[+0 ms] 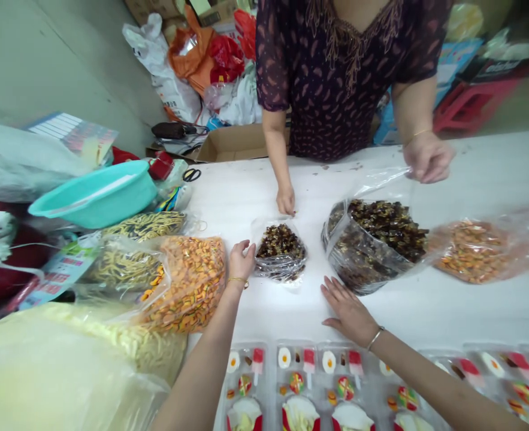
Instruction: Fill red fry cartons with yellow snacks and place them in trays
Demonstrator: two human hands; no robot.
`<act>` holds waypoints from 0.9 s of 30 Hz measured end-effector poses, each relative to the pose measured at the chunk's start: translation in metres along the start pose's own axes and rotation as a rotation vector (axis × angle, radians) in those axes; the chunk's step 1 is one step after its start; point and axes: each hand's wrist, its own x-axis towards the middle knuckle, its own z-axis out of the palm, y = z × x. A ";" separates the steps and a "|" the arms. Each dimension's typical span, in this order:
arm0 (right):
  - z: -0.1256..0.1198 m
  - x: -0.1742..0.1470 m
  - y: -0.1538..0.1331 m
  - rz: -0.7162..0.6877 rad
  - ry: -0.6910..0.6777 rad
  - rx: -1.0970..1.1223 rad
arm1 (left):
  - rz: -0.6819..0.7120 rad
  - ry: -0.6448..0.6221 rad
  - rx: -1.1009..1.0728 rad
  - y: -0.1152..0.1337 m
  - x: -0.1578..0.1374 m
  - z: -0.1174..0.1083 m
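My left hand (242, 261) is beside the left edge of a small clear plastic bag (280, 266) of dark brown and amber pieces. Its fingers are a little bent and apart, with nothing seen in them. Spread on the white table (291, 317), my right hand (349, 312) lies just below a larger clear bag (363, 263) of similar dark pieces. Across the table, a co-worker's hand (428, 158) pulls up that larger bag's edge. The co-worker's other hand (286, 200) is closed above the small bag, with a tiny dark speck at its fingertips.
Clear blister trays (271, 383) with toy eggs, ice pops and fries line the near edge. On the left are a bag of orange pieces (192, 281), a pale yellow bag (57, 371) and a turquoise basin (97, 194). Another orange-filled bag (475, 251) lies right.
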 end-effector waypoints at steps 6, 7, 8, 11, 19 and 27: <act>-0.005 0.009 -0.020 0.080 -0.085 -0.149 | -0.060 -0.005 -0.011 0.002 0.006 0.004; -0.003 0.009 -0.022 0.079 -0.076 -0.166 | -0.061 -0.009 -0.009 0.003 0.006 0.004; -0.001 0.009 -0.024 0.081 -0.072 -0.182 | -0.063 -0.015 -0.008 0.004 0.006 0.004; 0.003 0.009 -0.027 0.110 -0.077 -0.225 | -0.071 -0.027 0.002 0.004 0.005 0.005; -0.007 0.008 -0.036 0.126 -0.107 -0.269 | -0.066 -0.011 0.017 0.004 0.008 0.011; 0.001 0.008 -0.033 0.117 -0.081 -0.263 | -0.081 -0.010 0.009 0.003 0.011 0.013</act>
